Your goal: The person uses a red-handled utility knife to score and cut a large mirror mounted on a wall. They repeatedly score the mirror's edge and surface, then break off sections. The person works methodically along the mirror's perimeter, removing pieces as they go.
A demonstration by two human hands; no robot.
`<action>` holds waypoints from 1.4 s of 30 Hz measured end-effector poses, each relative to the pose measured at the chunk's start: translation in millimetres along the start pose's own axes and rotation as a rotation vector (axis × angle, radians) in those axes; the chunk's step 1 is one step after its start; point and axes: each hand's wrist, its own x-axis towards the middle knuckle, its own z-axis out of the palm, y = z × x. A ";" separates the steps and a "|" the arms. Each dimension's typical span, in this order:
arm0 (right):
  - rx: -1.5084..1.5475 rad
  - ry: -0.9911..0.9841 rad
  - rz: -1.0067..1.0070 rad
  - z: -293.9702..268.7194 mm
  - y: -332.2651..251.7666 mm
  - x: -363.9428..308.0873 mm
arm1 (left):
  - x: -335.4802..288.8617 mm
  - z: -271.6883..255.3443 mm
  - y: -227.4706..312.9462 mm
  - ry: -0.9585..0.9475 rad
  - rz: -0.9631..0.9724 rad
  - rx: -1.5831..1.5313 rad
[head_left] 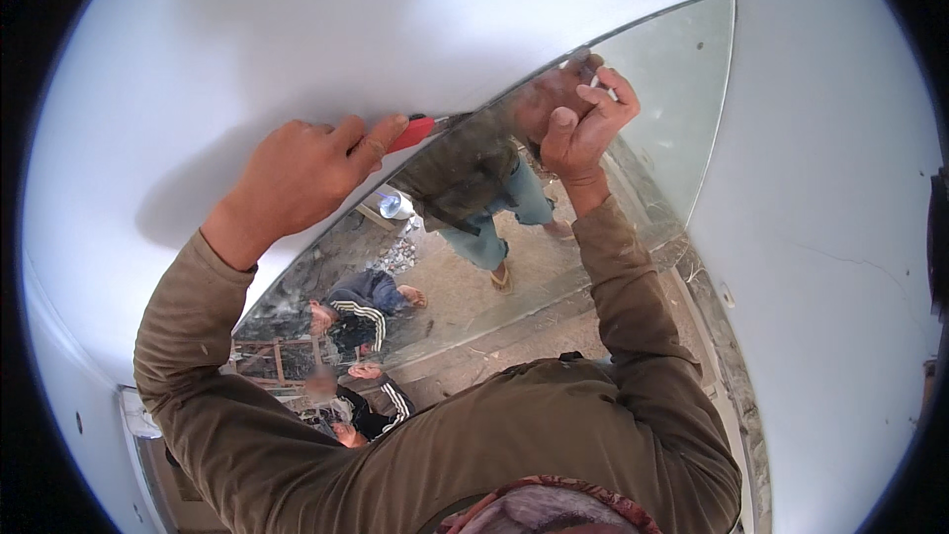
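My left hand (306, 173) is closed round a slim red-handled tool (410, 134). Its narrow dark tip meets the upper edge of a large reflective glass pane (664, 74), where the pane borders the white surface. Most of the handle is covered by my fingers, and the exact kind of tool cannot be made out. Close to the pane's face is my right hand (585, 138), its fingers bent and a small white stick (596, 82) between them. The glass mirrors that hand, along with blue trousers and sandalled feet.
A white wall (820, 188) with a thin crack rises on the right, and a white surface (326, 30) spreads above the pane. Below the pane, a person with a striped dark sleeve (395, 400) sits at the lower left; the glass reflects them too. Dirt floor (554, 336) shows beneath.
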 end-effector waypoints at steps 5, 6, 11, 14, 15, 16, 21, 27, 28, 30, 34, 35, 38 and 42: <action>0.002 -0.008 0.033 1.5 -3.2 4.5 | -42.1 11.2 5.9 -0.054 -0.038 0.022; -0.053 0.003 0.026 1.2 -3.8 5.0 | -51.8 14.2 6.1 -0.051 -0.043 0.026; -0.253 0.011 -0.068 1.0 0.6 6.9 | -104.1 27.9 7.1 -0.054 -0.077 0.035; -0.288 0.027 -0.105 2.7 2.5 9.7 | -139.9 38.6 7.7 -0.049 -0.092 0.042; -0.339 0.011 -0.140 2.9 1.8 11.4 | -153.1 42.6 6.9 -0.048 -0.095 0.029; -0.399 0.006 -0.201 2.1 -0.6 13.1 | -169.5 45.3 5.5 -0.041 -0.093 0.019; -0.536 0.041 -0.189 -8.9 -51.3 -7.8 | -272.2 44.8 2.9 -0.033 -0.242 -0.078; 0.153 -0.518 0.452 -15.1 -208.6 -145.5 | -320.3 68.3 97.1 0.224 -1.164 -0.998; 0.246 -0.571 0.476 -8.5 -230.1 -162.5 | -306.1 83.4 115.0 0.406 -1.004 -1.045; 0.433 -0.886 0.654 -9.5 -263.6 -176.2 | -266.8 109.2 155.4 0.617 -0.839 -1.358; 0.627 -0.850 0.986 -8.9 -280.1 -164.6 | -166.3 137.8 220.0 0.611 -0.751 -2.348; 0.604 -0.872 1.147 -17.3 -274.1 -155.0 | -141.5 140.8 226.6 0.669 -0.696 -2.498; 0.459 -0.865 1.325 -46.6 -261.2 -129.5 | -97.6 142.5 234.2 0.660 -0.631 -2.493; 0.218 -0.649 0.975 -60.3 -227.4 -62.6 | -84.9 143.8 227.4 0.912 -0.684 -1.710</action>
